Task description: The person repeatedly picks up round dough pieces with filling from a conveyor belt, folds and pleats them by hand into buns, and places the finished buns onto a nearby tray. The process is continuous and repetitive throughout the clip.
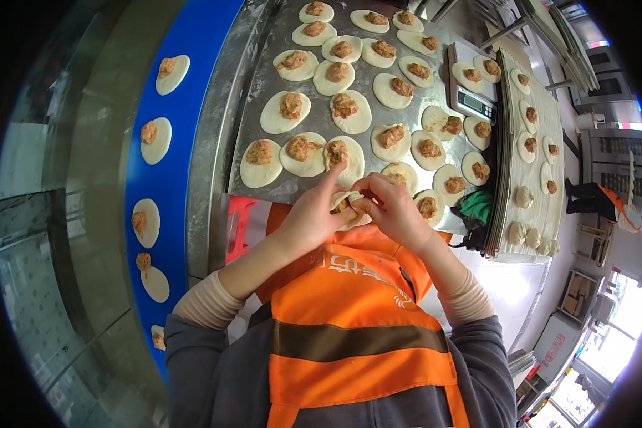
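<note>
Between my two hands, just off the near edge of the metal table, is a round dough wrapper (pixel 347 207) with brown meat filling showing in its middle. My left hand (pixel 312 212) cups it from the left, thumb pointing up and away. The fingers of my right hand (pixel 391 207) pinch its far right rim, where the dough looks gathered. Right beyond my left thumb lies a flat dough wrapper topped with filling (pixel 344 154). Several more such filled wrappers (pixel 290 112) lie open in rows across the metal table (pixel 253 114).
A blue conveyor belt (pixel 144 187) on the left carries several dough rounds with filling. At the right stand a digital scale (pixel 475 105) and stacked trays (pixel 506 235) holding filled wrappers and closed buns (pixel 524 197). A green cloth (pixel 478 207) and a red stool (pixel 241 222) are close by. Another person (pixel 613 203) is far right.
</note>
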`<state>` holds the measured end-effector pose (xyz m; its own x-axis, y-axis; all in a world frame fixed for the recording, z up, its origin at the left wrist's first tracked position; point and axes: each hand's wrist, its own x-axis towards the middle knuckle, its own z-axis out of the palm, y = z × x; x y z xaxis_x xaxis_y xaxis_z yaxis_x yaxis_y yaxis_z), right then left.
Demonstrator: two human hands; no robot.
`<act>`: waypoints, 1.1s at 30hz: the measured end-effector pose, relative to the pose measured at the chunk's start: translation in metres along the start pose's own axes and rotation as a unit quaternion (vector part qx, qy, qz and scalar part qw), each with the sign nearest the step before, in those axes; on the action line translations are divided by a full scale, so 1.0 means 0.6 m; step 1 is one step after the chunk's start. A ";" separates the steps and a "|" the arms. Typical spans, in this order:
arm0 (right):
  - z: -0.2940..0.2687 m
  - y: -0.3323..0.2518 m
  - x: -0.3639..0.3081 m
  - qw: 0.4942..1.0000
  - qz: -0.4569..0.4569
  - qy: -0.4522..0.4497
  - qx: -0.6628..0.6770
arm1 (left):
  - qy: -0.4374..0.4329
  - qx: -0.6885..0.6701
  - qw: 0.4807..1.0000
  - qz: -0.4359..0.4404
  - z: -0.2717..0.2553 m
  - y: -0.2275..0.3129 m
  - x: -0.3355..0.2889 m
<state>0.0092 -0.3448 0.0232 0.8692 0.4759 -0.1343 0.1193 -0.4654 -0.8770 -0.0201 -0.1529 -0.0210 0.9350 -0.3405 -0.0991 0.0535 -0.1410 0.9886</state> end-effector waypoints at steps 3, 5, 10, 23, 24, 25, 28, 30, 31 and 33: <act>-0.011 0.021 0.000 0.976 -0.158 0.044 -0.143 | -0.043 -0.313 0.929 -0.193 -0.006 0.004 -0.007; -0.009 0.012 -0.002 0.980 -0.156 0.046 -0.115 | -0.042 -0.411 0.866 -0.283 0.000 0.013 -0.014; -0.009 0.005 0.008 0.981 -0.157 -0.017 -0.113 | -0.023 -0.059 0.995 -0.082 0.005 0.003 -0.011; -0.013 -0.009 0.004 0.986 -0.132 -0.003 -0.100 | -0.037 -0.252 0.956 -0.147 0.007 -0.001 -0.010; -0.013 -0.018 0.002 0.995 -0.095 -0.008 -0.035 | -0.033 -0.196 0.974 -0.107 0.009 0.006 -0.011; -0.012 -0.012 0.004 0.991 -0.113 -0.013 -0.065 | -0.029 -0.139 0.988 -0.066 0.010 0.011 -0.012; -0.015 -0.001 0.014 0.968 -0.192 -0.022 -0.158 | -0.069 -0.117 0.984 -0.116 -0.004 0.016 -0.003; -0.021 -0.010 0.012 0.937 -0.268 -0.016 -0.225 | -0.114 -0.176 0.961 -0.180 -0.013 0.024 0.000; -0.017 -0.014 0.013 0.962 -0.219 -0.020 -0.163 | -0.129 -0.177 0.960 -0.176 -0.016 0.026 0.003; -0.013 -0.022 0.014 0.992 -0.116 -0.025 -0.044 | -0.108 -0.186 0.966 -0.145 -0.018 0.030 0.009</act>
<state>0.0190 -0.3405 0.0374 0.7885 0.6137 0.0409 0.3564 -0.4017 -0.8436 -0.0104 -0.1472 -0.0026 0.7689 -0.5292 -0.3588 0.4616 0.0710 0.8843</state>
